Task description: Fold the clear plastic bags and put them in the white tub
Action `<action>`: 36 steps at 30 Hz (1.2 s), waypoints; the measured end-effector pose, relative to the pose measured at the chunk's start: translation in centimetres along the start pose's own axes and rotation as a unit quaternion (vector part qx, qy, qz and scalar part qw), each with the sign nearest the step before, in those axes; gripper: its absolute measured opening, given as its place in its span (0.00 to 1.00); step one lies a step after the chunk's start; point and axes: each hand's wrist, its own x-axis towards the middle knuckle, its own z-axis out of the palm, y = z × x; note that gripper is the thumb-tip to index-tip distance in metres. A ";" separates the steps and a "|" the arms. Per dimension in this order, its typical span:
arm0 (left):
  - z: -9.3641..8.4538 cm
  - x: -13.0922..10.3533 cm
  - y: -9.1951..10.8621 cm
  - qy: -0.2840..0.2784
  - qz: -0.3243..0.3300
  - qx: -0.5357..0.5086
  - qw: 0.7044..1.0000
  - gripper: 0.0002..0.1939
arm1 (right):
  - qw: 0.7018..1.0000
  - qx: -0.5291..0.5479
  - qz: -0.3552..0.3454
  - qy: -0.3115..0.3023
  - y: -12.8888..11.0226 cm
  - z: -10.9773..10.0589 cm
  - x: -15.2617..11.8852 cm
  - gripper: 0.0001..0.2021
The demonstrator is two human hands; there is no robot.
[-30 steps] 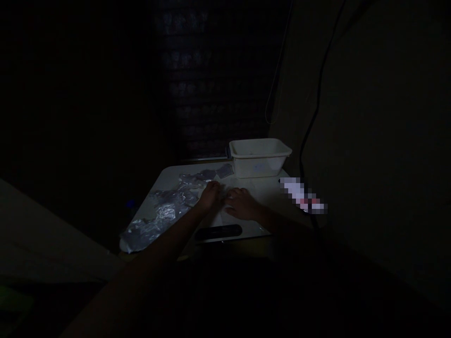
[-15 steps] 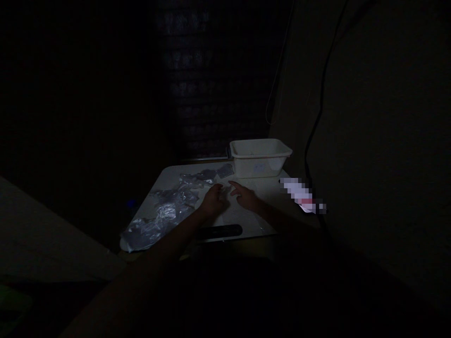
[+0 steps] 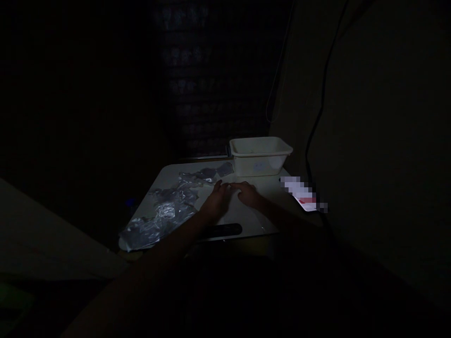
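Observation:
In the dim light my left hand (image 3: 214, 202) is over the middle of a white board-like tabletop (image 3: 246, 213), its fingers drawn together and pointing away from me. My right hand (image 3: 248, 195) comes from the other side, index finger stretched towards the left fingertips and the other fingers curled. The fingertips of both hands meet or nearly meet. Anything pinched between them is too dark and small to make out. Left of my hands lies a spread of crinkled, shiny clear plastic packets (image 3: 169, 206).
Behind my hands stands a white plastic tub (image 3: 260, 162) with a label. A lit phone-like screen (image 3: 303, 195), blurred out, lies to the right beside a hanging black cable (image 3: 320, 110). A dark slot (image 3: 223, 230) is set near the tabletop's front edge.
The hands have closed in on each other; the gap between their fingertips has nearly gone. My left fingers have risen slightly. Tub and packets have stayed in place.

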 end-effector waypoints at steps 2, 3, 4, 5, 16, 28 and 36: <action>-0.6 -0.2 0.1 -0.048 -0.027 0.012 0.998 0.31 | 1.000 -0.017 0.009 -0.001 0.4 -0.1 -0.1 0.27; -1.0 -0.4 0.2 -0.074 -0.046 0.020 0.996 0.35 | 1.000 -0.026 0.006 -0.002 0.6 -0.2 -0.2 0.27; -1.3 -0.6 0.3 -0.102 -0.063 0.031 0.992 0.37 | 0.999 -0.036 -0.002 -0.005 0.8 -0.2 -0.4 0.27; -1.6 -0.8 0.5 -0.128 -0.075 0.046 0.988 0.38 | 0.999 -0.048 -0.014 -0.009 1.0 -0.3 -0.5 0.27; -1.0 -2.7 2.0 -0.220 -0.053 0.142 0.964 0.34 | 0.986 -0.146 -0.065 -0.053 1.2 -0.6 -1.7 0.27; -0.8 -2.7 2.1 -0.233 -0.057 0.134 0.961 0.35 | 0.968 -0.209 -0.136 0.003 0.8 0.7 -3.1 0.22; -0.9 -2.7 2.4 -0.232 -0.071 0.120 0.963 0.35 | 0.966 -0.229 -0.118 0.007 1.6 1.1 -2.8 0.22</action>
